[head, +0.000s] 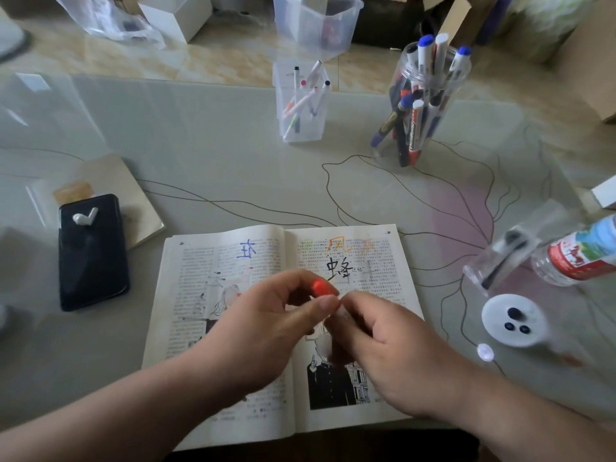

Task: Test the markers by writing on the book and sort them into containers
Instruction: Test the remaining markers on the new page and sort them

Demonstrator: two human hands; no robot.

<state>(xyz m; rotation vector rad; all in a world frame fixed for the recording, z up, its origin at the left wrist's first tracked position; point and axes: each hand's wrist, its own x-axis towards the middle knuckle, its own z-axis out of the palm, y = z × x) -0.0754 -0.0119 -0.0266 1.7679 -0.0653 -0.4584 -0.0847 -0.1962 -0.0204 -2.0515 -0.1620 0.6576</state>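
An open book [233,328] lies at the table's near edge, with blue, orange and black characters written near the top of its pages. Above its middle, my left hand [266,325] pinches the red cap [321,288] of a marker. My right hand [393,355] grips the marker's white barrel [343,315] just behind the cap. A square clear container [301,105] holding several thin pens stands behind the book. To its right a round clear jar [423,105] holds several thick markers.
A black phone [91,251] with a white earbud on it lies at the left on a notebook. At the right are a tipped clear container [503,258], a plastic bottle [580,251] and a white lid [513,320]. An empty clear bin [316,25] stands at the back.
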